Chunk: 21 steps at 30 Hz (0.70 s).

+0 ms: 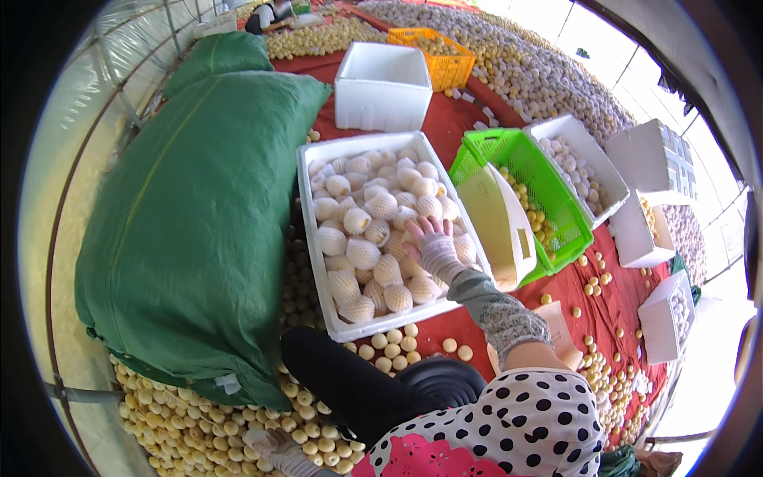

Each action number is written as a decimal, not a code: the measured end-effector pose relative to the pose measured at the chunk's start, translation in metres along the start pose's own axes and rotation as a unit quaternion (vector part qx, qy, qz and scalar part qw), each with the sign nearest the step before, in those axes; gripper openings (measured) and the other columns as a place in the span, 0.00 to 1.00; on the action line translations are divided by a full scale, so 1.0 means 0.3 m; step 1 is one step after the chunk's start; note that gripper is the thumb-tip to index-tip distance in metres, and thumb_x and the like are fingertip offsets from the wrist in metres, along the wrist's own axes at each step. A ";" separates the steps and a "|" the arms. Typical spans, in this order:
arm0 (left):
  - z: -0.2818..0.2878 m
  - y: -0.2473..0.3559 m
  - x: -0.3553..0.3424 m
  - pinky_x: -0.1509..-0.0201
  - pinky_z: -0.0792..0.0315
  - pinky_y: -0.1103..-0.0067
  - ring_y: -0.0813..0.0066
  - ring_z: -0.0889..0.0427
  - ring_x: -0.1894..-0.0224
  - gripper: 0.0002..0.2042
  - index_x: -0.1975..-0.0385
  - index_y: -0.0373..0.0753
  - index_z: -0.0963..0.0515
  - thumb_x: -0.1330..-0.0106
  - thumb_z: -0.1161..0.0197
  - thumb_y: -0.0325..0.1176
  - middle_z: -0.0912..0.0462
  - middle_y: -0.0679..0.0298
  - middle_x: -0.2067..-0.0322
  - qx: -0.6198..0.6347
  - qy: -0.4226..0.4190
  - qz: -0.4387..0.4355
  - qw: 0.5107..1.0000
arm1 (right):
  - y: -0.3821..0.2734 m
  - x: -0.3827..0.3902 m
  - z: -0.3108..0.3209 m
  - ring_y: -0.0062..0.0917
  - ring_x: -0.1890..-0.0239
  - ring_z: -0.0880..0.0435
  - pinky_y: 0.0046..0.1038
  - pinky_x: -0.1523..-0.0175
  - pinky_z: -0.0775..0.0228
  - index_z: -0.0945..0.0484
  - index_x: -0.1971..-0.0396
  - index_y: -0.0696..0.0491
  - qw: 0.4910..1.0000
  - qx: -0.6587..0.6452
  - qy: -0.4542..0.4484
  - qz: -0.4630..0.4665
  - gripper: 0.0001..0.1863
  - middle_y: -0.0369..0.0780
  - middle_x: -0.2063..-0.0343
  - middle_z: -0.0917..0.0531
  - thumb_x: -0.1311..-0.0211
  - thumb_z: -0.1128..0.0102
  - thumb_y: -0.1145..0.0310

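My right hand (435,243), in a pale fingerless glove, lies with fingers spread on the netted fruits at the right side of a white foam box (310,230). Round pale fruits in white foam nets (363,254) fill this box. Down at the lower left, my left hand (280,450), also gloved, is low over a heap of loose yellowish round fruits (183,421). Its fingers look curled around something whitish, too small and blurred to make out.
A bulging green sack (191,215) stands left of the box. Beyond the box are an empty white foam box (381,91) and an orange crate (445,63). A green crate (568,226) holding a cream bin (497,226) stands right. Loose fruits dot the red ground sheet (636,298).
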<state>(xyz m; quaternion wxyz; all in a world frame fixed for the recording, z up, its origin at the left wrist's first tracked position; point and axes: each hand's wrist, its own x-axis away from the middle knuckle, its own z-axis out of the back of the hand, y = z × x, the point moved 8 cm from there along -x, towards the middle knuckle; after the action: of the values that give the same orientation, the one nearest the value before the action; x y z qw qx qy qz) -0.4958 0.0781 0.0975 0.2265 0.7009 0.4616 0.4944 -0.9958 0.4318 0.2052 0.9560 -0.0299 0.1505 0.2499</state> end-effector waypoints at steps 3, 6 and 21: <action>-0.004 0.034 0.007 0.56 0.28 0.74 0.61 0.25 0.53 0.21 0.48 0.38 0.31 0.37 0.47 0.44 0.27 0.53 0.51 0.026 0.002 -0.003 1.000 | -0.044 -0.002 0.025 0.45 0.41 0.36 0.57 0.40 0.51 0.33 0.44 0.47 0.997 -0.016 0.074 -0.008 0.31 0.46 0.42 0.31 0.46 0.45 0.48; -0.038 0.013 0.028 0.58 0.28 0.75 0.61 0.25 0.54 0.22 0.47 0.38 0.31 0.37 0.47 0.45 0.27 0.53 0.50 0.047 -0.017 0.016 0.999 | 0.022 0.066 -0.028 0.42 0.41 0.35 0.56 0.40 0.51 0.32 0.45 0.48 0.993 -0.010 0.112 -0.019 0.30 0.46 0.44 0.30 0.48 0.42 0.51; -0.040 0.166 0.130 0.70 0.26 0.79 0.59 0.22 0.58 0.26 0.45 0.40 0.32 0.39 0.46 0.50 0.28 0.50 0.48 0.172 -0.105 0.002 0.980 | -0.747 0.162 0.340 0.39 0.45 0.33 0.42 0.41 0.44 0.30 0.54 0.52 0.910 -0.314 0.123 0.242 0.21 0.45 0.52 0.29 0.48 0.42 0.61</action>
<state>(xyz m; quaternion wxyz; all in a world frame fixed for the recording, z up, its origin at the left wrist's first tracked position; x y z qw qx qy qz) -0.4823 0.0869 0.1596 0.1488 0.7785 0.5115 0.3320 -0.8185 0.2722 0.2836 0.7813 -0.3220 0.1832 0.5023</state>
